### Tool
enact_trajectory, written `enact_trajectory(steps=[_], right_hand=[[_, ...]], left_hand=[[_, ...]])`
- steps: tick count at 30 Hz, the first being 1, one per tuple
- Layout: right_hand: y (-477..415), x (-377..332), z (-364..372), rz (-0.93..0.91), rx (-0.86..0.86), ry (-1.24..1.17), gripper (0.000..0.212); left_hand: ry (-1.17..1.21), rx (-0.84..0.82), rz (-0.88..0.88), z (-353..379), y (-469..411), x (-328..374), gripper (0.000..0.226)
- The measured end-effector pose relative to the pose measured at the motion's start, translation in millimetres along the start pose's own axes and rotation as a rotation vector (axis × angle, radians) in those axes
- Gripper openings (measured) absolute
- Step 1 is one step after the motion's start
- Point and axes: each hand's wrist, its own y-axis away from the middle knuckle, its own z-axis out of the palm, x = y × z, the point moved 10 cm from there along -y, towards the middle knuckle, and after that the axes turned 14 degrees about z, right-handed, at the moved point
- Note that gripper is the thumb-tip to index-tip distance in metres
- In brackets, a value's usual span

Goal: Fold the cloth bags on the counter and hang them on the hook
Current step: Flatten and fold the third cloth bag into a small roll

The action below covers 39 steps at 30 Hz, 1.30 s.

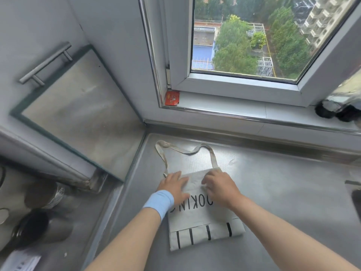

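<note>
A white cloth bag (pixel 197 220) with black letters and black stripes lies flat on the steel counter (pixel 283 192), folded into a narrow shape. Its beige straps (pixel 187 152) trail toward the wall. My left hand (pixel 174 187), with a blue wristband, rests flat on the bag's top left edge. My right hand (pixel 220 187) has its fingers curled on the bag's top right edge, pinching the cloth. No hook is in view.
A cabinet door with a bar handle (pixel 45 63) stands to the left. The window sill (pixel 234 110) holds a small red packet (pixel 172 98) and dark objects (pixel 336 109) at right. Metal cups (pixel 45 227) stand at the lower left.
</note>
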Motion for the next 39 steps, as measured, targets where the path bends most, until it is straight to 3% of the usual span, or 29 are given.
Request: enact_trajectory(steps=[1, 3, 5, 8, 13, 16, 20, 23, 28, 32, 35, 39], right_hand=[[9.4, -0.7, 12.0, -0.029, -0.032, 0.059, 0.028], [30.6, 2.8, 33.3, -0.044, -0.081, 0.165, 0.048], [50.1, 10.4, 41.8, -0.001, -0.090, 0.234, 0.065], [74.5, 8.1, 39.7, -0.022, -0.079, 0.260, 0.072], [119.8, -6.9, 53.4, -0.155, -0.227, 0.297, 0.088], [128.7, -7.4, 53.8, -0.195, -0.184, 0.386, 0.073], [129.7, -13.6, 47.9, -0.246, -0.066, 0.457, 0.037], [125.8, -26.0, 32.1, -0.202, -0.106, 0.402, 0.020], [122.6, -22.5, 2.9, -0.014, -0.217, 0.194, 0.036], [126.7, 9.8, 11.4, 0.160, -0.411, 0.122, 0.032], [113.6, 32.2, 3.5, 0.290, -0.399, -0.080, 0.019], [93.7, 55.3, 2.1, 0.439, -0.305, -0.279, 0.019]], left_hand=[[-0.050, -0.031, -0.007, 11.5, 7.6, -1.5, 0.070], [-0.115, 0.066, 0.005, 13.7, 23.2, 1.9, 0.075], [-0.113, 0.177, 0.049, 9.0, 35.9, 13.0, 0.066], [-0.096, 0.264, 0.166, 8.4, 49.2, 37.9, 0.047], [-0.177, 0.191, 0.172, 36.4, 69.7, 52.5, 0.018], [-0.149, 0.148, 0.145, 46.9, 76.0, 50.4, 0.020], [-0.105, 0.028, 0.158, 57.1, 82.6, 50.6, 0.053], [-0.089, -0.093, 0.195, 65.4, 89.6, 52.6, 0.073], [0.069, -0.116, 0.076, 42.6, 90.6, 41.6, 0.015], [0.228, -0.099, -0.020, 29.6, 93.9, 21.6, 0.019], [0.392, 0.022, -0.073, 19.1, 91.3, 1.7, 0.019], [0.496, 0.254, -0.210, 13.8, 91.8, -30.9, 0.016]])
